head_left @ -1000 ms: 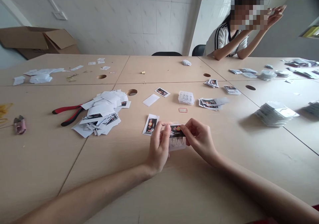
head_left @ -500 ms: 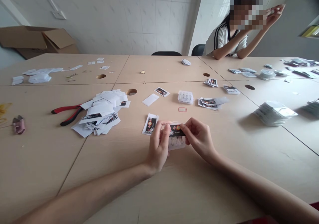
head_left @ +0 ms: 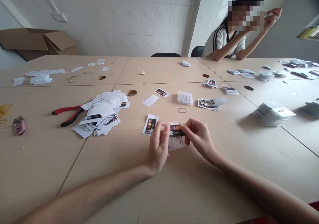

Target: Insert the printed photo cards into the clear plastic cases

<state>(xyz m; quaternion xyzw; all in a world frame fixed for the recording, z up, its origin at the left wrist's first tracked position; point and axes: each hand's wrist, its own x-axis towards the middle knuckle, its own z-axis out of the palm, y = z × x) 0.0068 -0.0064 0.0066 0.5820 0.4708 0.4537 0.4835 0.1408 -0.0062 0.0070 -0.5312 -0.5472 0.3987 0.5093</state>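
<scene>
Between both hands is a small clear plastic box of fish hooks (head_left: 176, 144), held above the table. Across its upper part lies a black printed label (head_left: 176, 130). My left hand (head_left: 159, 147) is closed around the box's left side, its thumb on the label's left end. The thumb and finger of my right hand (head_left: 198, 136) pinch the label's right end against the box. A white-edged card with a black print (head_left: 149, 124) lies just left of my left hand. Beyond the hands stands another clear box of hooks (head_left: 185, 98), with a small red-framed sticker (head_left: 182, 110) before it.
Left are a pile of labels (head_left: 104, 111) and red-and-black-handled pliers (head_left: 67, 109). Right are printed cards (head_left: 208, 103) and a stack of clear packets (head_left: 272, 112). A co-worker (head_left: 229, 41) sits across the table with raised hands. A cardboard box (head_left: 37, 41) stands back left.
Both hands keep their hold on the box and label, with hardly any movement. The view has shifted very slightly.
</scene>
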